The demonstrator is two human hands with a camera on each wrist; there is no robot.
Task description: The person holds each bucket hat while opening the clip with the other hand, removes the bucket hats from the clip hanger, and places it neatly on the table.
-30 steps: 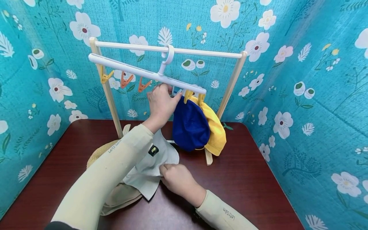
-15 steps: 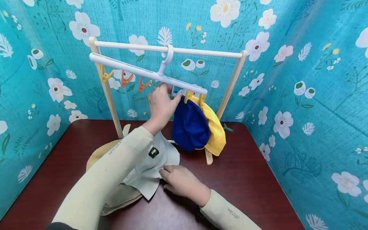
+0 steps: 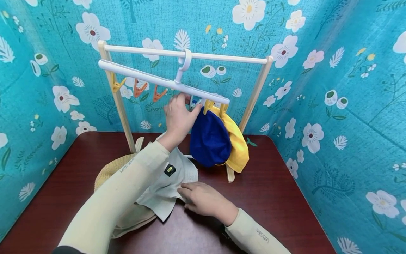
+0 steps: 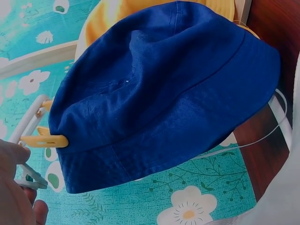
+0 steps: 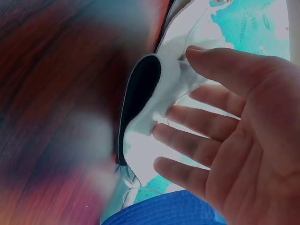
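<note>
My left hand (image 3: 179, 114) reaches up under the white hanger (image 3: 142, 76) and pinches a pale blue clip (image 4: 32, 177) between thumb and fingers. Beside it, a blue bucket hat (image 3: 210, 137) hangs from a yellow clip (image 3: 208, 106), with a yellow hat (image 3: 238, 141) behind it. A pale grey bucket hat (image 3: 185, 171) with a black label lies on the table below my left forearm, partly hidden by it. My right hand (image 3: 207, 201) is at that hat's brim, its fingers loosely extended; in the right wrist view the palm faces the brim (image 5: 140, 136) with fingers spread.
The hanger hooks over a wooden rack (image 3: 228, 59) and tilts down to the right. Yellow and orange clips (image 3: 139, 88) hang on its left half. A straw-coloured hat (image 3: 109, 167) and a beige hat (image 3: 133, 217) lie left on the dark red table (image 3: 269, 208).
My right hand has uncurled its fingers from the grey hat's brim and drawn slightly right and toward me. The left hand has stayed nearly still at the clip.
</note>
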